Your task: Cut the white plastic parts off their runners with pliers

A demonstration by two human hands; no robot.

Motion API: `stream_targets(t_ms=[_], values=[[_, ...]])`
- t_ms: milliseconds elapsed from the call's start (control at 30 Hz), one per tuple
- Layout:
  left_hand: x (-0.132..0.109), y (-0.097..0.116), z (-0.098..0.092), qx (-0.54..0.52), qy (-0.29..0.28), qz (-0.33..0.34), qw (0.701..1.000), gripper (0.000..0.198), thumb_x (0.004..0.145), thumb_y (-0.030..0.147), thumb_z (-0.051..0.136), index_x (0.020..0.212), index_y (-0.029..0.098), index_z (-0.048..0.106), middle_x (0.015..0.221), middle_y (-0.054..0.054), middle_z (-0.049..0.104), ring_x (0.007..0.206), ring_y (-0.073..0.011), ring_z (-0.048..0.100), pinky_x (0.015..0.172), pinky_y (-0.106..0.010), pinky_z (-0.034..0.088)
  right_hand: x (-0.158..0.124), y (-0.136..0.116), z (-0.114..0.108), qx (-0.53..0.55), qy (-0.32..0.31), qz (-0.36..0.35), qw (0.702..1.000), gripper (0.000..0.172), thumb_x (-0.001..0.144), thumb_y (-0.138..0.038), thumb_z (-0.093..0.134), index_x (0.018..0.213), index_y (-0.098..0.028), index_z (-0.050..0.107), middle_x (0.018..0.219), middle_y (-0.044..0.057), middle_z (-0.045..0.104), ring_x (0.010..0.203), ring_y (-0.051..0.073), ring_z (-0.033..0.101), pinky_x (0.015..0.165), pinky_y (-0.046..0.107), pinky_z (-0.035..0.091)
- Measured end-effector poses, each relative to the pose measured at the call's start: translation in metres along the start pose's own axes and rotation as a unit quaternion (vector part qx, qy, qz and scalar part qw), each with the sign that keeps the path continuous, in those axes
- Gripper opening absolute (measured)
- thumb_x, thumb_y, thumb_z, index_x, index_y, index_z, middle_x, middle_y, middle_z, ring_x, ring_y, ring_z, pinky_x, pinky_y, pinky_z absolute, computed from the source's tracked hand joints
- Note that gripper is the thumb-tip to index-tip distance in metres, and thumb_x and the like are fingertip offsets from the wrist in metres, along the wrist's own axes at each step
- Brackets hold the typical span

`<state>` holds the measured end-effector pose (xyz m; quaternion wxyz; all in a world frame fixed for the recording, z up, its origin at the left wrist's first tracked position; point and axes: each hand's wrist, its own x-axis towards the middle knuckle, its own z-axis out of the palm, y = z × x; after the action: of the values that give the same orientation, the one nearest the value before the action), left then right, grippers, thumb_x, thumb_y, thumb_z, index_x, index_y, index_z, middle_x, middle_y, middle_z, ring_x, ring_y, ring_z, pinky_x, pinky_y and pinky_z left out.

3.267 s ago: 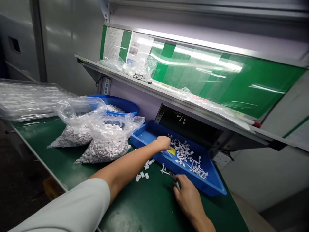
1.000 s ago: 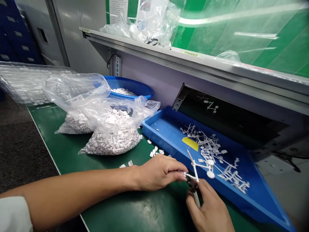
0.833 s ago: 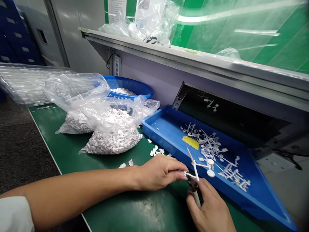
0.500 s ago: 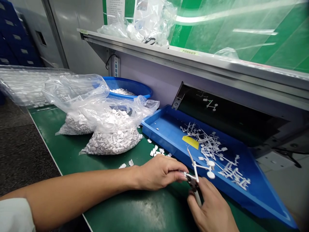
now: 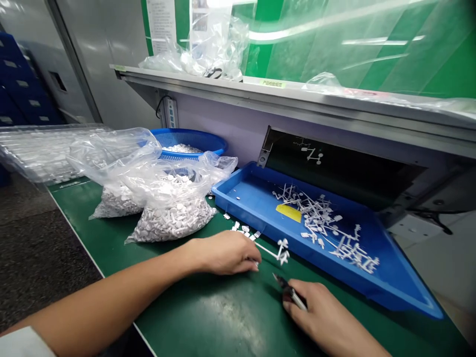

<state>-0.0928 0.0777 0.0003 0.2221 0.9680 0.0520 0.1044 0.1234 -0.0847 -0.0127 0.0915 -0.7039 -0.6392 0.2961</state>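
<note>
Beside the blue tray (image 5: 241, 188), on the green bench top (image 5: 208, 322), loose white plastic bits (image 5: 243, 230) lie near two bulging bags of white parts (image 5: 171, 223). The left hand (image 5: 223, 253) rests low on the bench, its fingers pinching a white plastic sprue (image 5: 269, 252) just off the tray's front edge. The right hand (image 5: 320, 312), curled, grips small side cutters (image 5: 292, 292) close by.

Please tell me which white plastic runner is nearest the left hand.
The lone runner outside the blue tray, by the left hand; the others lie heaped in the tray.
</note>
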Motion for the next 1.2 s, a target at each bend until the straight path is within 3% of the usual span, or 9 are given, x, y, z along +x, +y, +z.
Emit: stream_targets(t_ms=[167,433,567,667,767,867,1000,1100,1200], values=[[-0.007,-0.012,-0.023,0.118,0.005,-0.051,0.992,0.016,0.089,0.026,0.059,0.099,0.024,0.071,0.104,-0.002,0.065,0.092,-0.016,0.063,0.079,-0.021,0.044,-0.011,0.016,-0.019,0.045,-0.054,0.019,0.997,0.007,0.081,-0.021,0.05,0.079,-0.021,0.057,0.076,-0.002,0.058,0.065,0.013,0.048,0.053,0.023,0.032],[0.033,0.005,-0.014,0.146,0.016,-0.055,0.988,0.013,0.087,0.021,0.058,0.085,0.022,0.07,0.086,-0.001,0.068,0.075,-0.015,0.062,0.067,-0.022,0.041,-0.023,0.028,-0.034,0.074,-0.067,0.017,0.995,0.007,0.077,-0.022,0.054,0.081,-0.021,0.06,0.073,-0.003,0.056,0.062,0.013,0.046,0.052,0.023,0.032],[0.053,0.033,-0.007,0.082,0.06,-0.095,0.99,0.032,0.094,0.042,0.049,0.086,0.019,0.07,0.075,-0.004,0.067,0.066,-0.0159,0.061,0.058,-0.023,0.037,-0.029,0.048,-0.043,0.083,-0.035,0.044,0.995,0.007,0.078,-0.022,0.052,0.081,-0.02,0.059,0.073,-0.002,0.056,0.06,0.013,0.045,0.052,0.024,0.033],[0.062,0.041,0.002,0.043,0.03,-0.16,0.986,0.05,0.086,0.06,0.053,0.066,0.016,0.066,0.059,-0.005,0.061,0.055,-0.0163,0.056,0.051,-0.025,0.033,-0.029,0.057,-0.043,0.087,-0.041,0.057,0.994,0.006,0.077,-0.022,0.054,0.08,-0.02,0.059,0.07,-0.002,0.055,0.058,0.013,0.045,0.052,0.024,0.033],[0.065,0.036,0.011,-0.086,-0.044,-0.204,0.974,0.04,0.084,0.05,0.059,0.063,0.016,0.065,0.06,-0.004,0.063,0.052,-0.0137,0.055,0.048,-0.023,0.035,-0.031,0.052,-0.043,0.084,-0.053,0.055,0.994,0.007,0.076,-0.022,0.054,0.081,-0.02,0.06,0.068,-0.003,0.054,0.057,0.012,0.045,0.051,0.023,0.033],[0.061,0.031,0.012,-0.302,-0.073,-0.236,0.921,0.028,0.081,0.043,0.064,0.079,0.016,0.069,0.073,-0.003,0.067,0.055,-0.0115,0.057,0.049,-0.02,0.042,-0.038,0.032,-0.045,0.079,-0.074,0.019,0.994,0.009,0.076,-0.021,0.055,0.082,-0.021,0.061,0.072,-0.003,0.058,0.061,0.012,0.047,0.052,0.022,0.034],[0.05,0.036,0.004,-0.452,0.024,-0.182,0.873,0.033,0.069,0.04,0.078,0.089,0.015,0.068,0.068,0.0,0.062,0.056,-0.01,0.056,0.052,-0.021,0.048,-0.043,-0.008,-0.042,0.065,-0.007,-0.03,0.997,0.01,0.079,-0.02,0.05,0.084,-0.021,0.059,0.079,-0.003,0.061,0.069,0.014,0.052,0.057,0.022,0.036],[0.044,0.042,0.001,-0.476,0.118,-0.153,0.858,0.035,0.065,0.038,0.082,0.086,0.013,0.068,0.068,0.001,0.061,0.056,-0.0093,0.055,0.051,-0.02,0.048,-0.039,-0.029,-0.033,0.015,0.109,-0.007,0.994,0.011,0.083,-0.022,0.046,0.084,-0.023,0.056,0.081,-0.002,0.062,0.071,0.015,0.054,0.061,0.024,0.037],[0.042,0.045,0.003,-0.482,0.154,-0.151,0.849,0.035,0.064,0.036,0.082,0.085,0.012,0.069,0.069,0.0,0.063,0.056,-0.009,0.055,0.051,-0.019,0.046,-0.032,-0.033,-0.023,-0.035,0.17,0.03,0.984,0.007,0.083,-0.026,0.048,0.085,-0.025,0.055,0.082,0.0,0.061,0.073,0.018,0.056,0.061,0.026,0.037]])
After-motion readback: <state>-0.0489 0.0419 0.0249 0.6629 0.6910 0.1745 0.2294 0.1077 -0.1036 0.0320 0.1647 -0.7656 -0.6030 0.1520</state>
